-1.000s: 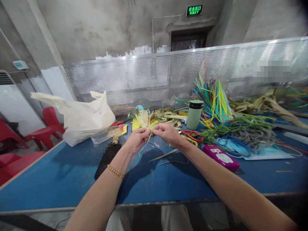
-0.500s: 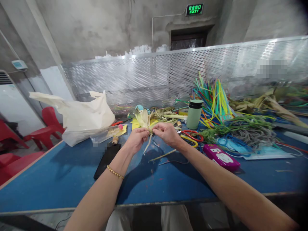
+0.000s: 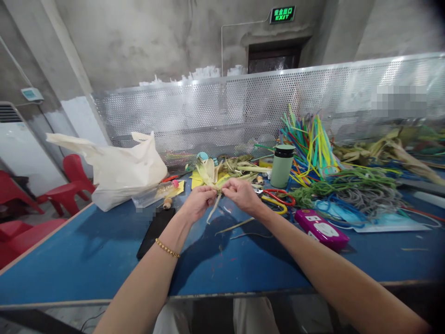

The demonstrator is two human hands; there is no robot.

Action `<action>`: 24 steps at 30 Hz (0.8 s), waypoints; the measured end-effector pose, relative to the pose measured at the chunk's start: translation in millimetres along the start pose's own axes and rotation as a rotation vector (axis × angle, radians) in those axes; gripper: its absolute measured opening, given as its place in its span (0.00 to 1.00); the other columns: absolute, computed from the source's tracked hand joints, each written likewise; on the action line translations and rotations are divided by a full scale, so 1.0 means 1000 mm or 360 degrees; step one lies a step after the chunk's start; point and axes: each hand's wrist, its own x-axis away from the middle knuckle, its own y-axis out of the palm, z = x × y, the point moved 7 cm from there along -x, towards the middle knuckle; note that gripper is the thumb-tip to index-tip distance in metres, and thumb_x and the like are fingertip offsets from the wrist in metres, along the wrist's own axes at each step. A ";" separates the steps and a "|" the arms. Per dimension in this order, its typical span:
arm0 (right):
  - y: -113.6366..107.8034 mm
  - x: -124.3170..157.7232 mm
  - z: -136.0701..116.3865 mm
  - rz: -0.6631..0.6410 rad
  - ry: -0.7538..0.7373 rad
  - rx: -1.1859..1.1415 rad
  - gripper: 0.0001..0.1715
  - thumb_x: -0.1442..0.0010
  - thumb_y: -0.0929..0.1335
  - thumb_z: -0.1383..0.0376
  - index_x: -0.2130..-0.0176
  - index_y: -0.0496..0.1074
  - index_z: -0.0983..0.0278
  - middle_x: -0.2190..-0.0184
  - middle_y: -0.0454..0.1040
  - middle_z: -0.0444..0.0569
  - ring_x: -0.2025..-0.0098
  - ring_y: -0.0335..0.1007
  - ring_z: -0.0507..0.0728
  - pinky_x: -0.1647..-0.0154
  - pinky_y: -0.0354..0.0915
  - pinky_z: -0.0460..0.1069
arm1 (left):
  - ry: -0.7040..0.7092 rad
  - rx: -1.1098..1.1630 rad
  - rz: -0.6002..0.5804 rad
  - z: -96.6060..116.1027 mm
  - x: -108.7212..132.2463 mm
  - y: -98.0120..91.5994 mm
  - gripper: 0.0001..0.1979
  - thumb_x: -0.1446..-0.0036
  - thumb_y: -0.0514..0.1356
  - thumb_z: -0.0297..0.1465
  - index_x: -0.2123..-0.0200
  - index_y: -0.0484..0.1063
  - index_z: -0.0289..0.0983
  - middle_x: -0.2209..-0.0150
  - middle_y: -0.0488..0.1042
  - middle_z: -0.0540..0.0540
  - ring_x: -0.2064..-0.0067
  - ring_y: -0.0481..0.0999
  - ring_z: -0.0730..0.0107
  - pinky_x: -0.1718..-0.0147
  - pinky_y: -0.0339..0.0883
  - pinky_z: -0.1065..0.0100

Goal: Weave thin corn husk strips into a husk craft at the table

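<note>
Pale corn husks (image 3: 207, 172), gathered in a bunch, stand up between my hands over the middle of the blue table (image 3: 114, 260). The fingertips of my left hand (image 3: 200, 200) pinch the lower end of the bunch, and a narrow strip hangs below them. My right hand (image 3: 239, 194) is also closed at that end, its thumb and forefinger pressed together close to the left fingertips. Exactly what lies between the fingers of each hand is partly hidden. Red-handled scissors (image 3: 280, 195) and a yellow-handled pair lie just beyond my right wrist.
A cream plastic bag (image 3: 127, 160) and a black phone (image 3: 153, 234) lie left. Rightward are a green cup (image 3: 281, 169), a magenta case (image 3: 321, 229), green cord (image 3: 351, 183) and colourful strips (image 3: 313, 144). A perforated metal screen (image 3: 187, 111) runs along the back.
Both hands stay at the bunch of husks and their fingers shift only slightly. The whole view has moved a little, with things appearing slightly farther right.
</note>
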 end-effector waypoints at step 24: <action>0.012 0.004 0.010 -0.0201 0.0434 -0.0825 0.14 0.53 0.72 0.58 0.72 0.72 0.68 0.80 0.67 0.41 0.77 0.58 0.48 0.76 0.54 0.45 | -0.0063 -0.0173 0.0014 -0.014 -0.001 0.000 0.16 0.61 0.73 0.36 0.80 0.72 0.32 0.83 0.62 0.53 0.80 0.54 0.81 0.78 0.43 0.70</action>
